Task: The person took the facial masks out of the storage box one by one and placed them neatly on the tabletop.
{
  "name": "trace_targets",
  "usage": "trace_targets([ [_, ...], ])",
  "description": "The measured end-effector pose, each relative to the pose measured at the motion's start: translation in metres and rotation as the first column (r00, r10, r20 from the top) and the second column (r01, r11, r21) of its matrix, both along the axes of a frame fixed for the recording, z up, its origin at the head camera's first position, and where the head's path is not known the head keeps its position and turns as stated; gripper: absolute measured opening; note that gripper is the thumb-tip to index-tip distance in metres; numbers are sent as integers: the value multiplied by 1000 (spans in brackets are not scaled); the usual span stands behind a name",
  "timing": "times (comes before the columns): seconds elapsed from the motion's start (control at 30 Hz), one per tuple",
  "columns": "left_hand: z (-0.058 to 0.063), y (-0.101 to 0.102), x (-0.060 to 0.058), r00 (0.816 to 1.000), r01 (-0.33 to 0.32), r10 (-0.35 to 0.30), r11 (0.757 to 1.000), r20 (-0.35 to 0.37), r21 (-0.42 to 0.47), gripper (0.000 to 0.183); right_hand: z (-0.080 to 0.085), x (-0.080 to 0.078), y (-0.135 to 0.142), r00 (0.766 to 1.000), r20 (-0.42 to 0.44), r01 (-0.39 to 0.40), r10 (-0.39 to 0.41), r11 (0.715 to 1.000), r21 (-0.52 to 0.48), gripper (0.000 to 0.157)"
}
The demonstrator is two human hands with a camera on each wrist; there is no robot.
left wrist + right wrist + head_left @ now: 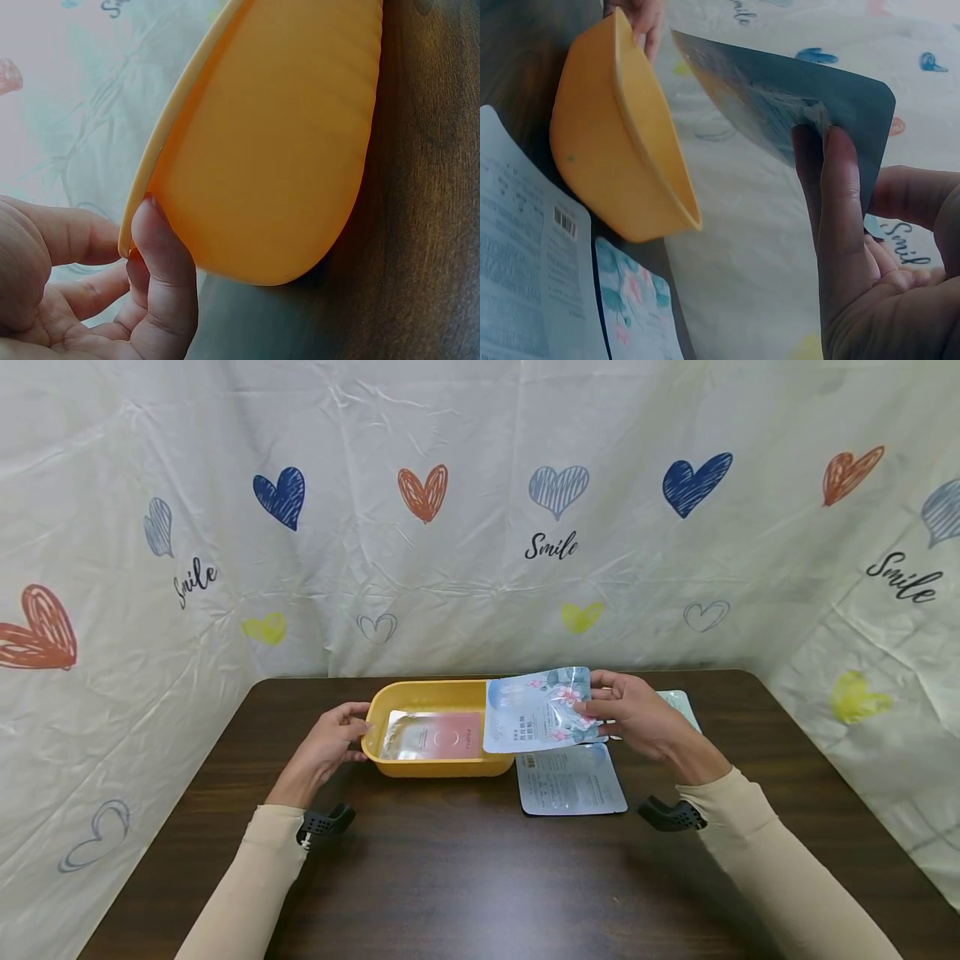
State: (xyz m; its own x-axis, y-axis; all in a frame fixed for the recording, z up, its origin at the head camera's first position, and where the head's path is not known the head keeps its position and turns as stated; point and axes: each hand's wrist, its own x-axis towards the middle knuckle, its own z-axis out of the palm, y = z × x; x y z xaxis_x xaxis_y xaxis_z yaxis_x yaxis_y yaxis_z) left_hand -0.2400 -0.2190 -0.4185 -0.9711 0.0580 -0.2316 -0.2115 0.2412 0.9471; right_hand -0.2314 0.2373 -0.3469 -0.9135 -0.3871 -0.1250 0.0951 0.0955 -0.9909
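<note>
My left hand (324, 745) pinches the left end of the rim of a yellow plastic basin (442, 768), thumb and fingers on either side of the rim in the left wrist view. Inside the basin lies a pink and silver sachet (438, 737). My right hand (641, 714) holds a light blue floral face mask packet (528, 714) by its right edge, between thumb and fingers. This packet overlaps the basin's right end in the head view; the right wrist view shows it raised above the basin, at a tilt.
A pale packet with printed text (573, 785) lies on the dark wooden table (480, 868), right of the basin. A light green packet (681, 703) is partly hidden behind the right hand. A white cloth with hearts (465, 560) hangs behind the table.
</note>
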Motion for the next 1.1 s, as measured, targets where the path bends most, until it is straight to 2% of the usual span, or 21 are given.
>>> trace_targets([
  [0.3,1,0,0,1000,-6,6,1000,4,-5,48,1,10,20,999,30,18,-18,1000,-9,43],
  [0.47,0,0,0,1000,-6,6,1000,2,7,48,0,14,30,1000,27,-2,2,1000,-12,42],
  [0.83,1,1,0,1000,-11,11,1000,2,8,49,-12,21,59,999,39,-36,38,998,-50,37],
  [1.1,1,1,0,1000,-13,13,1000,3,12,49,-17,27,80,999,51,-14,16,999,-40,37],
])
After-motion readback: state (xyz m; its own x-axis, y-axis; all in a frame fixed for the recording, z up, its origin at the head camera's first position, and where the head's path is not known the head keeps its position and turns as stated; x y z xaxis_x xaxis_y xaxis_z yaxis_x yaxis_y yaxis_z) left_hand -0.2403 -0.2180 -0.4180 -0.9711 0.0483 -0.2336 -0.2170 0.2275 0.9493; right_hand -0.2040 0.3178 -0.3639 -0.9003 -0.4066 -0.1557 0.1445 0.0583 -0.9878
